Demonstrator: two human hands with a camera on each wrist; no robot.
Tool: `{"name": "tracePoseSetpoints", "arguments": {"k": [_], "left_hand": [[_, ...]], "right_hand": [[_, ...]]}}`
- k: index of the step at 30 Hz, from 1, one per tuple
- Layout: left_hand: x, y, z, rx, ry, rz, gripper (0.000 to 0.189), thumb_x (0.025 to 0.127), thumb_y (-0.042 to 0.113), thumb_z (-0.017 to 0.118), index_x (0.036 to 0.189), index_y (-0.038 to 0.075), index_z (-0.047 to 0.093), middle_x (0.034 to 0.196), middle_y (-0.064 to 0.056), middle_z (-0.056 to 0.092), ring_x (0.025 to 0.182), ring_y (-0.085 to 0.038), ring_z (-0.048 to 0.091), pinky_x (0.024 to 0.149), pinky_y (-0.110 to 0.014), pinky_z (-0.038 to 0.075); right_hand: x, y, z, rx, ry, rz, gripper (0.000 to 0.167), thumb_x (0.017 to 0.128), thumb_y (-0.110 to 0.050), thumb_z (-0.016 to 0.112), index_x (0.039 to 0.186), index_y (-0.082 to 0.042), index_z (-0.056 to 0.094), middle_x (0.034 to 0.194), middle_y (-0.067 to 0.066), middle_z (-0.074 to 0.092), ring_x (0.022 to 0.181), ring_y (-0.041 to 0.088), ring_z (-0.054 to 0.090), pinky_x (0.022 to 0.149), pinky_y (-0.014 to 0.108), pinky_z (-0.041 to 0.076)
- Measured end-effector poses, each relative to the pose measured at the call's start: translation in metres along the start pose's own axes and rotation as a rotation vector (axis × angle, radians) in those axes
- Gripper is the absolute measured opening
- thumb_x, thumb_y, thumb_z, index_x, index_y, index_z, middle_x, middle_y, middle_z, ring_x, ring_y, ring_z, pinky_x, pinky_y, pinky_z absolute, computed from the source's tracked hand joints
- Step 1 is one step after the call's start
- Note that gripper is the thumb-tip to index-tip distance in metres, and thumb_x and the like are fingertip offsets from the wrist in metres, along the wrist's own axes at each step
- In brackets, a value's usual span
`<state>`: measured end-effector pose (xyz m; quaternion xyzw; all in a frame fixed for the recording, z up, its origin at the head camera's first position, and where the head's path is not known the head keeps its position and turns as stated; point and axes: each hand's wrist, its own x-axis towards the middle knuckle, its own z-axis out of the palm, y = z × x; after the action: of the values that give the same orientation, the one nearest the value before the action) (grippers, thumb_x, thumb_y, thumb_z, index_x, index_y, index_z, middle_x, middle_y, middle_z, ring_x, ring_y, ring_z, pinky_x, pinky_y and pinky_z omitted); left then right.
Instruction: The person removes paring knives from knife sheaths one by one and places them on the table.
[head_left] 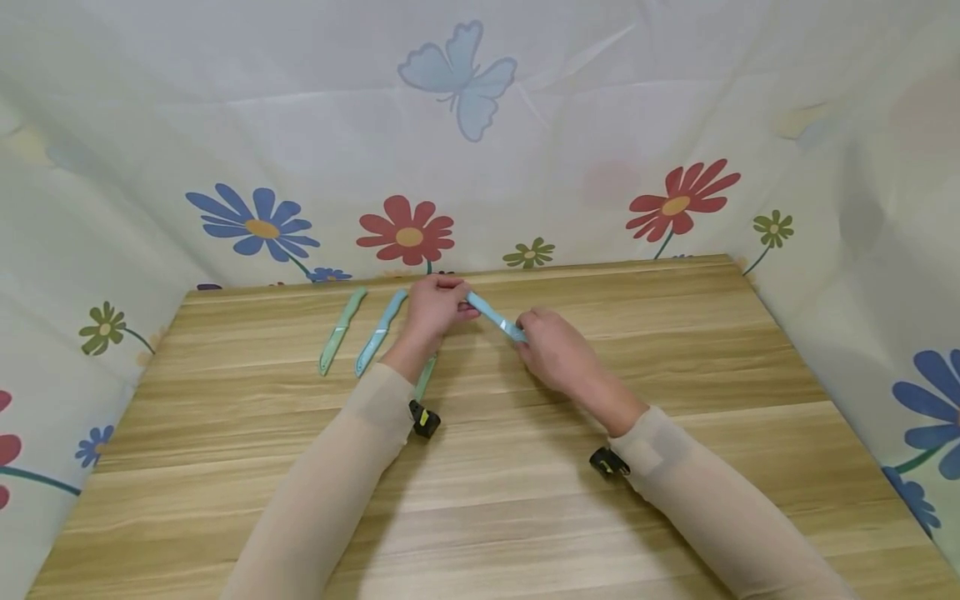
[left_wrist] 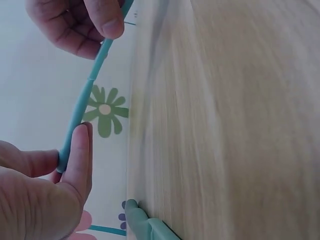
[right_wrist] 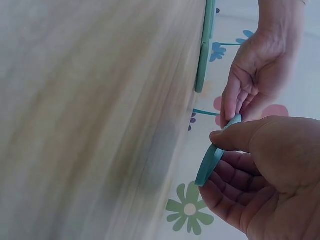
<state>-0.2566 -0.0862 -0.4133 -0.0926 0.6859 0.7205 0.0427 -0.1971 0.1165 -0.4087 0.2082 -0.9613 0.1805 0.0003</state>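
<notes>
Both hands hold a light blue knife (head_left: 492, 313) with a matching blade cover, raised over the table and slanting down to the right. My left hand (head_left: 435, 307) pinches the handle end between thumb and fingers, as the left wrist view shows on the knife (left_wrist: 80, 107). On the covered blade end, my right hand (right_wrist: 270, 170) grips with the thumb on one side and curled fingers on the other. Left of my left hand lie a green knife (head_left: 341, 332) and another blue knife (head_left: 380, 333). A second green knife (head_left: 425, 377) is partly hidden under my left forearm.
The wooden table (head_left: 525, 500) ends at the back against a white curtain (head_left: 562, 167) printed with flowers and a butterfly, which also rises on both sides. A small black camera (head_left: 425, 419) sits at the left wrist and another camera (head_left: 609, 462) at the right.
</notes>
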Motion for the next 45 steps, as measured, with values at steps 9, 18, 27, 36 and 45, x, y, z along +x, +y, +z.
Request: {"name": "tracePoseSetpoints", "arguments": {"k": [9,18,27,36,45], "left_hand": [[-0.013,0.003,-0.004,-0.112,-0.009,0.024,0.031,0.108,0.009,0.063,0.133,-0.008,0.058,0.112,-0.020,0.065,0.088,-0.029,0.072,0.086,-0.039,0.063],[-0.029,0.004,-0.010,-0.209,-0.022,0.041,0.034,0.108,0.007,0.062,0.136,-0.009,0.054,0.114,-0.020,0.063,0.091,-0.025,0.069,0.090,-0.037,0.061],[-0.048,0.007,-0.014,-0.264,-0.018,0.048,0.033,0.106,0.006,0.064,0.133,-0.009,0.052,0.116,-0.021,0.064,0.094,-0.024,0.073,0.092,-0.035,0.060],[-0.062,0.005,-0.016,-0.360,-0.035,0.087,0.029,0.107,0.005,0.062,0.128,-0.010,0.050,0.115,-0.021,0.063,0.096,-0.023,0.073,0.096,-0.036,0.059],[-0.072,0.004,-0.014,-0.459,-0.010,0.116,0.024,0.107,0.001,0.060,0.126,-0.008,0.049,0.120,-0.024,0.061,0.098,-0.025,0.071,0.097,-0.039,0.058]], "right_hand": [[-0.001,0.006,-0.005,-0.027,0.089,-0.046,0.024,0.099,-0.009,0.073,0.121,0.001,0.072,0.104,0.010,0.066,0.091,0.025,0.064,0.080,0.039,0.059],[-0.004,0.008,-0.013,-0.058,0.176,-0.096,0.025,0.100,-0.009,0.074,0.123,-0.001,0.074,0.105,0.009,0.066,0.091,0.024,0.062,0.080,0.038,0.057],[-0.006,0.011,-0.016,-0.074,0.267,-0.169,0.024,0.099,-0.007,0.074,0.122,-0.002,0.075,0.107,0.010,0.067,0.096,0.028,0.059,0.081,0.039,0.055],[-0.006,0.012,-0.016,-0.085,0.370,-0.260,0.020,0.097,-0.004,0.074,0.117,-0.001,0.075,0.106,0.011,0.068,0.095,0.030,0.058,0.082,0.039,0.054],[-0.006,0.013,-0.017,-0.119,0.447,-0.319,0.019,0.099,-0.004,0.072,0.117,0.000,0.075,0.111,0.015,0.068,0.101,0.033,0.059,0.087,0.042,0.054]]}}
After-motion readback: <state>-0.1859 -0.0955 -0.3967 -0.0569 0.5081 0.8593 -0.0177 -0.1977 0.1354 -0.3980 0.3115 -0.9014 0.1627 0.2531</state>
